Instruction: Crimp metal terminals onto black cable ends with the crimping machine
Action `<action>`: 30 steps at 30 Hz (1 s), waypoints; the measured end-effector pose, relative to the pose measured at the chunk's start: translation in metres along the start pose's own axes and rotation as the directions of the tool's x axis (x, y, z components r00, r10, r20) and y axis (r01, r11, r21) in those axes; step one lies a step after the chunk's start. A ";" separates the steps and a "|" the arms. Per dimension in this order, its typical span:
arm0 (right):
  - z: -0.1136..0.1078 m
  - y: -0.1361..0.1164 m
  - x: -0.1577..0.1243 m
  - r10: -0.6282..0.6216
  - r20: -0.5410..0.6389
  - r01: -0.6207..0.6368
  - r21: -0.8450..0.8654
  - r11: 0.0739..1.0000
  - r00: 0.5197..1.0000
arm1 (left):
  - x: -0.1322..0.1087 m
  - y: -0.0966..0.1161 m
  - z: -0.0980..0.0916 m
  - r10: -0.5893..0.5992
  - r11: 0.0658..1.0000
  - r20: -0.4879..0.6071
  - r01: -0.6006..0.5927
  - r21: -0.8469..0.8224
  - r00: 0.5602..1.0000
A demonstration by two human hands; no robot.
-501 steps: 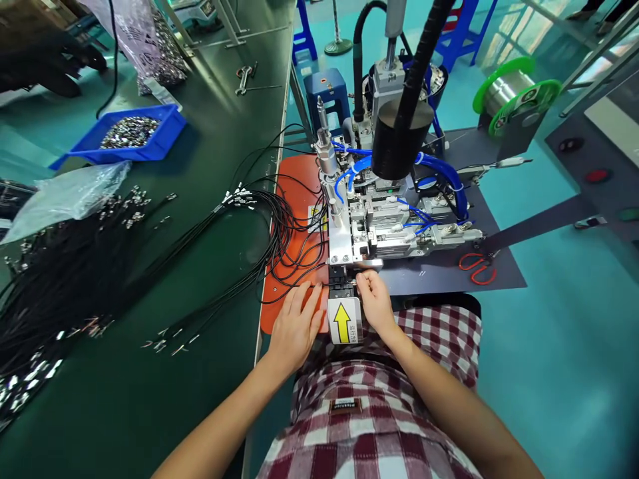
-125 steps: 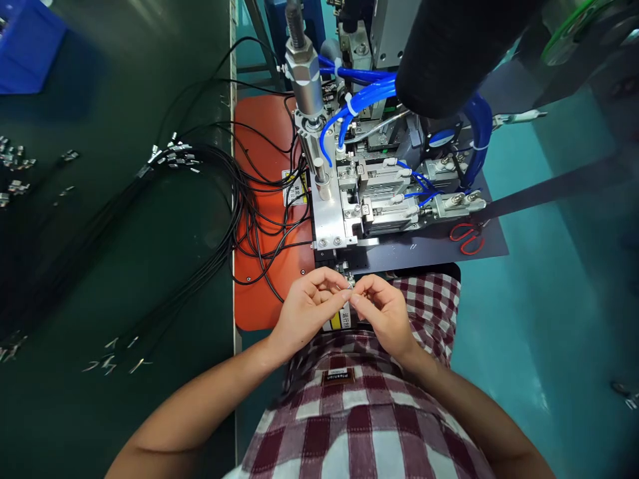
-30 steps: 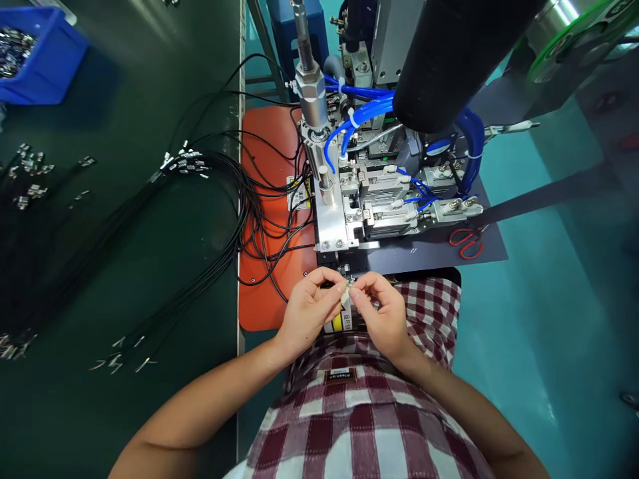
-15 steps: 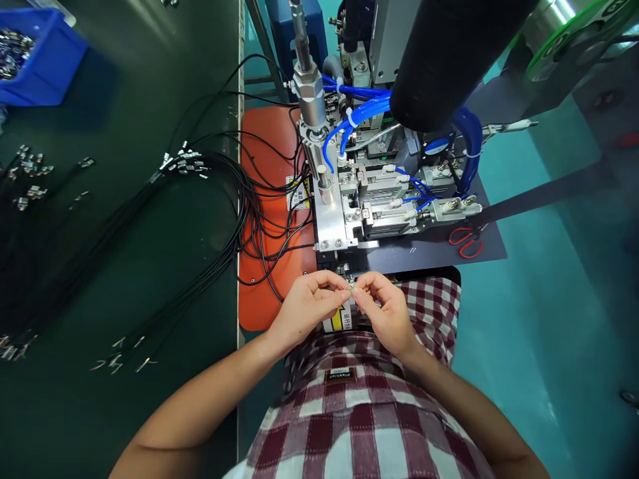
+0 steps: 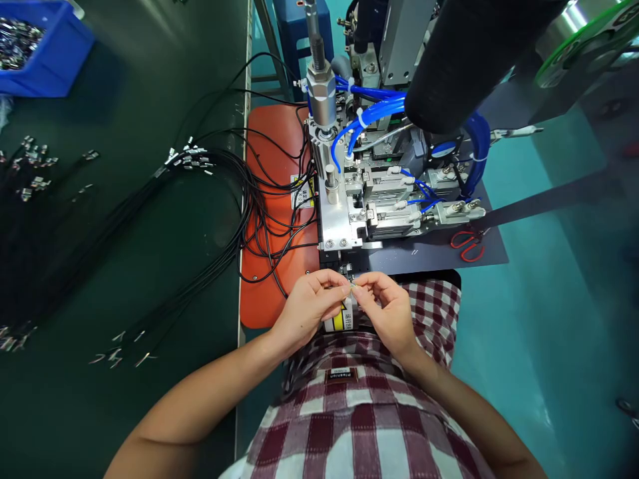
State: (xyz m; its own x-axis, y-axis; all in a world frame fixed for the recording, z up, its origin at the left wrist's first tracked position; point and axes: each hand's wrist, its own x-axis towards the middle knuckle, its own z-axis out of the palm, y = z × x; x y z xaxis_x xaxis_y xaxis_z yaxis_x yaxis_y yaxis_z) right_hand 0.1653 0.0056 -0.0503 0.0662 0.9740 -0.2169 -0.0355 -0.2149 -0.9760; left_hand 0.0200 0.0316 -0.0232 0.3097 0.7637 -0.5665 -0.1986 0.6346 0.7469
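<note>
My left hand [image 5: 308, 307] and my right hand [image 5: 387, 311] meet fingertip to fingertip just in front of the machine [image 5: 367, 193], above its yellow-arrow label [image 5: 341, 320]. Both pinch a tiny metal connector [image 5: 352, 287] between thumb and forefinger. A thin black cable [image 5: 273, 266] runs from my left hand back over the orange mat [image 5: 272, 159]. Whether the connector sits on that cable's end is hidden by my fingers.
A bundle of black cables with metal ends [image 5: 184, 158] loops across the dark green bench [image 5: 124, 266]. A blue bin [image 5: 34, 40] of metal parts stands far left. Red scissors [image 5: 464, 245] lie on the machine's grey base plate. Blue air hoses [image 5: 369, 106] arch over the machine.
My hands have stayed pinched together at the same spot. The view has shifted slightly, so the machine sits a little lower and further right.
</note>
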 end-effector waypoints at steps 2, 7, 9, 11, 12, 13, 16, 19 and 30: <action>-0.001 -0.001 -0.001 -0.017 -0.005 0.016 -0.031 0.999 1.000 | 0.000 0.000 0.000 0.007 1.000 -0.004 -0.007 0.005 1.000; -0.003 -0.005 -0.002 -0.087 -0.011 0.086 -0.095 0.992 0.996 | 0.001 -0.001 0.000 0.029 0.999 0.000 -0.029 0.031 1.000; -0.003 -0.006 -0.001 -0.084 -0.005 0.083 -0.082 0.993 0.996 | 0.001 -0.003 0.000 0.045 0.998 0.001 -0.045 0.041 0.999; -0.002 -0.006 0.001 -0.003 0.036 0.002 0.019 1.000 0.999 | 0.000 -0.007 0.000 0.083 0.995 0.007 -0.083 0.049 0.997; -0.002 -0.006 0.003 0.061 0.073 -0.069 0.100 0.993 0.995 | 0.000 -0.009 0.000 0.109 0.993 0.011 -0.109 0.051 0.994; -0.003 -0.005 0.004 0.128 0.122 -0.149 0.185 0.971 0.984 | 0.000 -0.011 -0.001 0.137 0.989 0.017 -0.137 0.052 0.990; -0.004 -0.004 0.008 0.249 0.247 -0.325 0.342 0.882 0.937 | -0.001 -0.013 0.000 0.186 0.980 0.058 -0.189 0.055 0.981; -0.005 -0.004 0.006 0.259 0.253 -0.337 0.351 0.873 0.932 | -0.002 -0.011 0.002 0.187 0.977 0.085 -0.194 0.092 0.979; -0.005 -0.003 0.001 0.132 0.178 -0.173 0.238 0.956 0.975 | 0.001 0.000 -0.003 0.067 0.998 0.117 -0.065 -0.023 0.991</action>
State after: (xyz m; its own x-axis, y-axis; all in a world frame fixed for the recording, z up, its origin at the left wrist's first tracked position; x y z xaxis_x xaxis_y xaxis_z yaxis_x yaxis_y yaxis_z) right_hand 0.1702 0.0069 -0.0475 -0.1180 0.9343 -0.3365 -0.2829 -0.3564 -0.8905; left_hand 0.0180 0.0325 -0.0250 0.4021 0.7856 -0.4704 -0.2396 0.5861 0.7740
